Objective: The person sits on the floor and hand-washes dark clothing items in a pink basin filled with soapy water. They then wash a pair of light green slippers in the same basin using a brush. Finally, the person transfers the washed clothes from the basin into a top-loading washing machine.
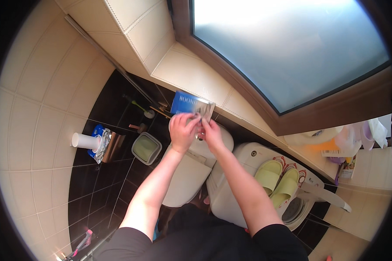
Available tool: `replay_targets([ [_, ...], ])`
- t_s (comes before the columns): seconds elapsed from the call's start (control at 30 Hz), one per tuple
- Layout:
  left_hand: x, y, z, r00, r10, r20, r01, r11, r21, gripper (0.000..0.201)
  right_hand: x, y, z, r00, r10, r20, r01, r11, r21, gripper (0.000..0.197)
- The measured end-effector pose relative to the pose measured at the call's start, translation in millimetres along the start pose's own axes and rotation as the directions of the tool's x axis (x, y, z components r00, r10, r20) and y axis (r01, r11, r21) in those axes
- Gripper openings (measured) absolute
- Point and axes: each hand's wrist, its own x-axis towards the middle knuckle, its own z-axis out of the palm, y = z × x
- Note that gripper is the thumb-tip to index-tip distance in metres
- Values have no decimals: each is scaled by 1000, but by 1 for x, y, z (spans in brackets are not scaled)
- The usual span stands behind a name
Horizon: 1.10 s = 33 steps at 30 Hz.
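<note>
Above the toilet tank point(224, 138), both hands are together at a flat blue and silver packet point(188, 102), slightly smeared by motion. My left hand point(182, 132) pinches the packet's lower edge with bent fingers. Close beside it, my right hand point(213, 135) has its fingertips closed on the packet's silver end. The fingertips of the two hands nearly meet. What lies between them is too small to make out. Below the hands, the white toilet lid point(184, 179) is down.
A washing machine point(231, 174) with pale green slippers point(285, 188) on top stands at right. A waste bin point(147, 148) is left of the toilet. A white roll point(85, 141) juts from the left wall. Bottles and packs line the ledge point(191, 80) under the frosted window point(287, 48).
</note>
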Motion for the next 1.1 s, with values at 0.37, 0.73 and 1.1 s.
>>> replay_targets([
  [0.37,-96,1,65,914,-169,369,219,971,-97,36,3,85,-80,968,200,-150,-156,952,265,22],
  [0.73,-46,77,39,888,-187,420,345,875,-340,37,-116,-33,-110,902,-279,-328,267,960,-82,38],
  [1.1,35,239,22,926,54,374,262,622,-738,43,-156,-131,-133,501,-796,-339,609,603,-515,56],
])
